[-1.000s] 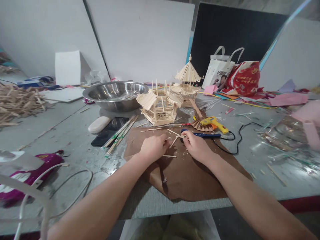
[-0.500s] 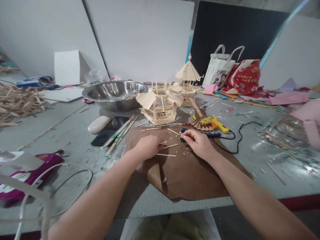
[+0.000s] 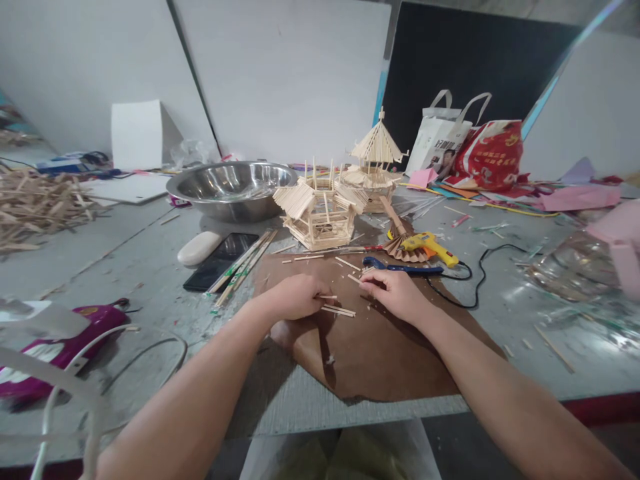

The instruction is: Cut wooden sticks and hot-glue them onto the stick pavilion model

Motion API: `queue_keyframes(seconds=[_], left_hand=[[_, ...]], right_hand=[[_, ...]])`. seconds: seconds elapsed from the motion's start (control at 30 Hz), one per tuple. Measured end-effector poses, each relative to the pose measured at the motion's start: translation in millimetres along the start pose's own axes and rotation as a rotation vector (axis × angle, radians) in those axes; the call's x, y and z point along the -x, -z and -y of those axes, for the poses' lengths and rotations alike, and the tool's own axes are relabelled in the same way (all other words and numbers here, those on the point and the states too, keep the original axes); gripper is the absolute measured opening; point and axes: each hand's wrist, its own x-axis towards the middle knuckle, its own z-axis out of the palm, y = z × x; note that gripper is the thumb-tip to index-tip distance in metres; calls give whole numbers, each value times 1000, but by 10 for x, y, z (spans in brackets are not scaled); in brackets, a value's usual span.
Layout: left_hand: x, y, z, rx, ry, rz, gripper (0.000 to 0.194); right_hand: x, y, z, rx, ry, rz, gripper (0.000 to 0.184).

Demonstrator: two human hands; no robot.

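Both my hands rest on a brown paper sheet (image 3: pixel 380 353) spread on the table. My left hand (image 3: pixel 295 298) has its fingers curled and pinches the end of a short wooden stick (image 3: pixel 327 297). Two more short sticks (image 3: pixel 339 311) lie side by side just in front of it. My right hand (image 3: pixel 395 293) is closed in a pinch on a short stick (image 3: pixel 356 279) that points up and left. A half-built stick house (image 3: pixel 317 212) stands behind the sheet, and a finished stick pavilion (image 3: pixel 374 163) behind that.
A yellow glue gun (image 3: pixel 427 245) with a black cord and blue-handled scissors (image 3: pixel 400 267) lie just beyond my right hand. A steel bowl (image 3: pixel 233 189), a phone (image 3: pixel 217 261), long sticks (image 3: pixel 244 261), a purple tool (image 3: pixel 65 333), bags (image 3: pixel 470 150) and paper scraps surround the area.
Both hands drew back toward me over the paper. The stick held between them a second ago now lies flat beside another; each hand pinches a short stick.
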Motion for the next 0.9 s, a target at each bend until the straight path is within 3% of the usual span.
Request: queue_keyframes(seconds=[0.1,0.3,0.47,0.67,0.8,0.9], left_hand=[[0,9,-7,28,17,-100,28],[-19,37,-5,310,65,-372,31],[-61,7,-31,454,117,-400,31],[-76,-2,-21,473,72,-436,33],[-85,-7,-4,483,180,-489,31],[-96,-18,-27,688,221,-448,26]], right_hand=[[3,-2,19,-3,-25,32,21],[-11,-17,43,-29,-46,56,20],[-22,-53,36,-94,-54,39,24],[-6,-100,41,21,45,75,18],[2,-132,64,53,93,98,18],[6,-159,103,89,107,116,19]])
